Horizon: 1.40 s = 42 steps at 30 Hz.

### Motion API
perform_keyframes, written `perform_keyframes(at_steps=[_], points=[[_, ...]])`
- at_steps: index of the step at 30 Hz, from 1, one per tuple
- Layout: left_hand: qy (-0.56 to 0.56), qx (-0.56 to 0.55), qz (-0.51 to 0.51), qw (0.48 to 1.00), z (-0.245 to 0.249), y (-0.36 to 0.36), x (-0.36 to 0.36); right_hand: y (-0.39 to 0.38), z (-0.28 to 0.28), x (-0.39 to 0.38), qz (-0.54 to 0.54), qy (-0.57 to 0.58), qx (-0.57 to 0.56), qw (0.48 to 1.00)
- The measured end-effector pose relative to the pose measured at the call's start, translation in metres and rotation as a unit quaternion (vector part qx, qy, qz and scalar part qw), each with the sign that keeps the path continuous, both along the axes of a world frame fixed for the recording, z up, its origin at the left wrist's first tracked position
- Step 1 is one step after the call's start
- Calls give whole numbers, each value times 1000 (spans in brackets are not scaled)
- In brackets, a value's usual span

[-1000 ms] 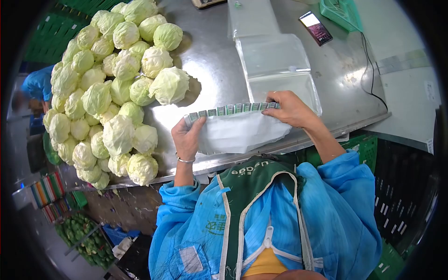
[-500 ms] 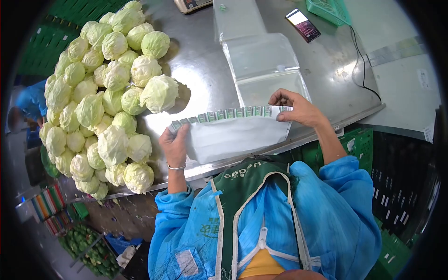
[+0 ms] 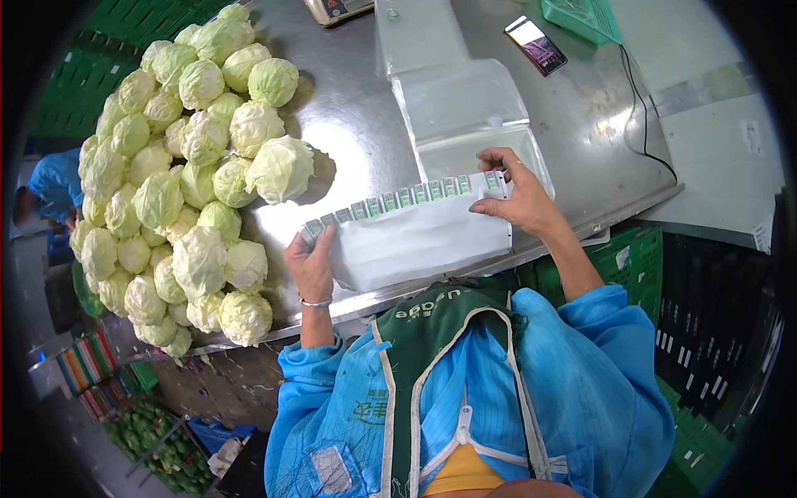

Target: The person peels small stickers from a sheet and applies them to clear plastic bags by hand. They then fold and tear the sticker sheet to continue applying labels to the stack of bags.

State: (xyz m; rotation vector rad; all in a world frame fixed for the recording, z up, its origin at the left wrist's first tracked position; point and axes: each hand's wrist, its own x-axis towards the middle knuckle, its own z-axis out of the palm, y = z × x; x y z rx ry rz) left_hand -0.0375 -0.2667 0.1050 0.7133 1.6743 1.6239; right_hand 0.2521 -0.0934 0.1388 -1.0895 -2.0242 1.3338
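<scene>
A white sheet [image 3: 423,245] with a row of small green-and-white labels along its top edge is held over the near edge of the metal table. My left hand [image 3: 312,264] pinches its left end between thumb and fingers. At its right end is my right hand [image 3: 519,195], thumb and fingers apart around the corner, with no firm grip showing. Clear plastic bags [image 3: 461,100] lie flat just beyond the sheet. A big heap of pale green cabbages [image 3: 199,166] covers the table's left side.
A phone [image 3: 536,45], a green basket [image 3: 585,18] and a black cable [image 3: 638,108] are on the far right of the table [image 3: 365,108]. A scale [image 3: 336,8] stands at the back. Another person in blue [image 3: 56,184] is at the far left.
The right end of the sheet has risen slightly, tilting the label row. My right hand has shifted a little left and up, and its thumb and fingers have spread wider.
</scene>
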Motion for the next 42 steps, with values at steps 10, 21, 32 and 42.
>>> perform_keyframes(at_steps=[10, 21, 32, 42], points=[[19, -81, 36, 996, -51, -14, -23, 28, -52, 13, -107, -231, 181, 950], [317, -130, 43, 939, -1, 18, -5, 28, -54, -8, -59, -284, 247, 925], [51, -170, -305, 936, -34, 111, 89, 0, -45, -42, 34, -243, 269, 931], [-121, -84, -218, 965, -44, 105, 79, 1, -62, -32, -34, 21, -144, 989]])
